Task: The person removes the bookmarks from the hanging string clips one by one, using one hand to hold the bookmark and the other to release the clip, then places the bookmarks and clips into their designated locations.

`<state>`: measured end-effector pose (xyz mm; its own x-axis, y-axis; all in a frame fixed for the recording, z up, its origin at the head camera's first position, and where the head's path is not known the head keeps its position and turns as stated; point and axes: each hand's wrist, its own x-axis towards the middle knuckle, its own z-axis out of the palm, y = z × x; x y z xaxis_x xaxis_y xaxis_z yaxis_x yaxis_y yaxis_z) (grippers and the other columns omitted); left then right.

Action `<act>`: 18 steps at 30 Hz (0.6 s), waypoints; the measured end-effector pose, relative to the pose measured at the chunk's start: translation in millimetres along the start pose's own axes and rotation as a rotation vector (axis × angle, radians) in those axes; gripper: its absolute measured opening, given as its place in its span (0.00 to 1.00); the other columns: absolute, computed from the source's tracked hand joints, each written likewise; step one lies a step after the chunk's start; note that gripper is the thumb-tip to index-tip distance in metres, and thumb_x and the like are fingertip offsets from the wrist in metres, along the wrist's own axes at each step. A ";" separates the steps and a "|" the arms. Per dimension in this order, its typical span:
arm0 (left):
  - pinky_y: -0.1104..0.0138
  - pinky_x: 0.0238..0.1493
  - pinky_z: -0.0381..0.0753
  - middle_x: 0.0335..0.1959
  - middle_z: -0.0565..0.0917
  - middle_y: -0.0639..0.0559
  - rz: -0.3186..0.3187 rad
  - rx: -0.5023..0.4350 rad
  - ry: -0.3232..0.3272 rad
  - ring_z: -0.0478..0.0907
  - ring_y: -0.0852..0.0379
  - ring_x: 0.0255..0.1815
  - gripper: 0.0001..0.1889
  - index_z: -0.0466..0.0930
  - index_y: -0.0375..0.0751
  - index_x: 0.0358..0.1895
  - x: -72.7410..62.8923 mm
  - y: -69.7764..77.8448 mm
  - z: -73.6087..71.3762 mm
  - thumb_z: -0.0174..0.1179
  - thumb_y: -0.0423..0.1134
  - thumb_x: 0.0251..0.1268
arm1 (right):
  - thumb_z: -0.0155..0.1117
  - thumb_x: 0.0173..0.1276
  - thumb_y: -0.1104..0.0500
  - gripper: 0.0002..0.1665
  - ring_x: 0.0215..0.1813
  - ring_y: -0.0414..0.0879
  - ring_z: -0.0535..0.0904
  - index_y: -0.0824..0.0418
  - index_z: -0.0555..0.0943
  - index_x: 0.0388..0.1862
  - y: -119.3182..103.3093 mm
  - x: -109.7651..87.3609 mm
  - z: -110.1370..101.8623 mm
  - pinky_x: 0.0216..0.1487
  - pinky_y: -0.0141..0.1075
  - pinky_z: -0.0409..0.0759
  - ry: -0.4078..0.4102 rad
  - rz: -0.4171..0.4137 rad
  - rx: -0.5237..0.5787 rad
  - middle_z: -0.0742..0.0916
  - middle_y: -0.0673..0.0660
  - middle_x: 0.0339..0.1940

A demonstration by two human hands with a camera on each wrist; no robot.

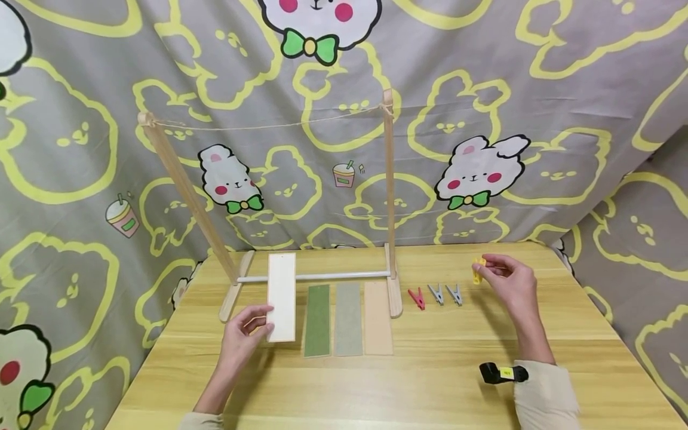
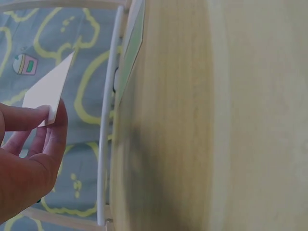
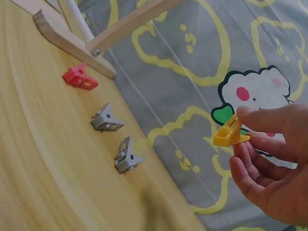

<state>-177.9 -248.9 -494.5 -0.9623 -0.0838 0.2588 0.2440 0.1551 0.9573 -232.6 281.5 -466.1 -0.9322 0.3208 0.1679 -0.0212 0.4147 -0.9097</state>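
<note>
My left hand point(image 1: 244, 331) pinches a white rectangular card point(image 1: 282, 286) by its lower left edge, holding it upright above the table. In the left wrist view the thumb lies over the card point(image 2: 50, 91) and the fingers are behind it. At the right, my right hand point(image 1: 513, 283) pinches a yellow clothespin point(image 3: 228, 133) between thumb and fingers, raised off the table. Left of that hand lie a red clothespin point(image 1: 416, 298) and two grey clothespins, one point(image 1: 436, 294) beside the other point(image 1: 454, 294). Green point(image 1: 317, 321), grey point(image 1: 349, 319) and peach point(image 1: 378, 318) cards lie in a row right of the white card.
A wooden stand has a left post point(image 1: 188, 191), a right post point(image 1: 390, 191) and a thin string point(image 1: 274, 128) tied between their tops. A white bar point(image 1: 344, 275) joins its feet. Behind the table point(image 1: 344, 394) hangs a patterned curtain point(image 1: 333, 209).
</note>
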 end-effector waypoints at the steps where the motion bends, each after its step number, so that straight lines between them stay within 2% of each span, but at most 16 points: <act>1: 0.73 0.41 0.85 0.48 0.85 0.48 0.005 -0.004 -0.004 0.84 0.58 0.41 0.17 0.79 0.17 0.50 -0.5 -0.7 -0.6 0.63 0.12 0.54 | 0.75 0.67 0.50 0.30 0.39 0.31 0.79 0.69 0.82 0.60 1.3 0.3 0.7 0.39 0.19 0.78 -0.004 0.002 -0.007 0.85 0.48 0.42; 4: 0.73 0.41 0.85 0.47 0.85 0.47 0.024 -0.011 -0.007 0.84 0.59 0.40 0.17 0.78 0.16 0.49 -1.8 -2.3 -2.1 0.63 0.11 0.54 | 0.74 0.68 0.49 0.30 0.39 0.29 0.78 0.69 0.82 0.60 6.1 1.2 3.1 0.39 0.19 0.78 -0.015 0.005 -0.034 0.86 0.53 0.44; 7: 0.73 0.41 0.85 0.47 0.85 0.49 0.017 -0.008 -0.005 0.84 0.59 0.40 0.17 0.78 0.16 0.50 -1.7 -4.6 -3.0 0.63 0.11 0.54 | 0.74 0.68 0.50 0.29 0.38 0.28 0.78 0.69 0.83 0.59 10.2 1.8 5.4 0.38 0.19 0.78 -0.018 0.005 -0.058 0.87 0.57 0.45; 11: 0.73 0.40 0.85 0.48 0.85 0.48 -0.004 -0.001 -0.014 0.84 0.60 0.41 0.18 0.78 0.16 0.51 0.0 -8.1 -3.3 0.64 0.12 0.55 | 0.74 0.68 0.51 0.28 0.37 0.29 0.77 0.69 0.83 0.59 14.2 2.6 7.2 0.38 0.19 0.78 -0.018 0.020 -0.070 0.86 0.58 0.45; 18: 0.73 0.40 0.86 0.48 0.85 0.41 -0.004 0.016 -0.018 0.84 0.59 0.40 0.17 0.79 0.16 0.49 -0.7 -10.5 -3.9 0.65 0.12 0.54 | 0.75 0.67 0.51 0.28 0.35 0.28 0.77 0.70 0.83 0.57 20.4 3.8 8.6 0.36 0.21 0.78 -0.041 0.047 -0.110 0.87 0.61 0.45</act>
<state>-179.3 -254.3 -504.2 -0.9652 -0.0668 0.2527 0.2384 0.1709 0.9560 -239.7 283.9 -487.3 -0.9453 0.3076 0.1084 0.0604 0.4918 -0.8686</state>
